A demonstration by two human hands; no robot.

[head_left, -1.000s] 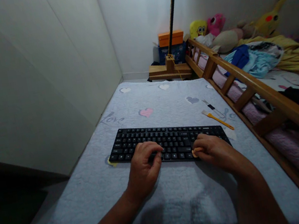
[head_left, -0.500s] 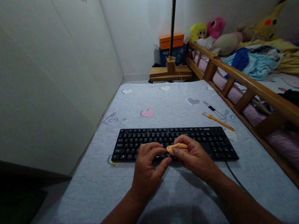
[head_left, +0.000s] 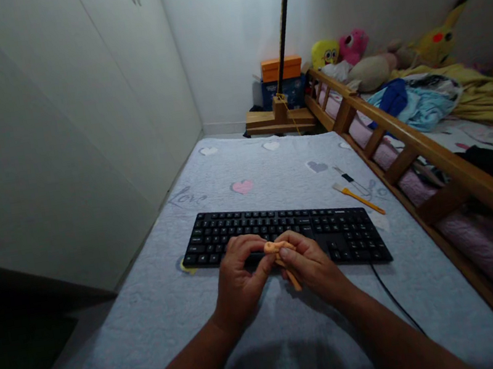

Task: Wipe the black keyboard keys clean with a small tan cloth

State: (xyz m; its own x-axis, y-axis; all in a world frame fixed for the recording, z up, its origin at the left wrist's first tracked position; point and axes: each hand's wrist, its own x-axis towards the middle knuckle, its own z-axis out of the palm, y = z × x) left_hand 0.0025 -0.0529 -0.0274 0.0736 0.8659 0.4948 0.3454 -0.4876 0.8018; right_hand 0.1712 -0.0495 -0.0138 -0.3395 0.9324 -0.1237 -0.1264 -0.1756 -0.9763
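Note:
My right hand [head_left: 313, 264] is closed round a small, soft, orange piece that looks like a bunched cloth [head_left: 279, 246]. A narrow end of it hangs down below the fingers. At its left end, my left hand [head_left: 242, 272] pinches the same cloth between thumb and fingers. Both hands are above the front middle of a black keyboard [head_left: 343, 238], hiding some of its keys. The keyboard lies flat, slightly angled, on the pale blue cover [head_left: 179, 320], and its cable [head_left: 391, 286] runs off toward me at the right.
A brush with an orange handle [head_left: 364, 200] and a thin wire tool with a black grip [head_left: 348, 178] lie beyond the keyboard's right end. A wooden bed rail [head_left: 387, 125] borders the right side. A pale cabinet [head_left: 79, 130] stands left. A wooden stand [head_left: 280, 118] is at the back.
The hands have shifted slightly left and closer together. The cloth has been turned and folded, so one end now dangles, and my left fingers have closed on it.

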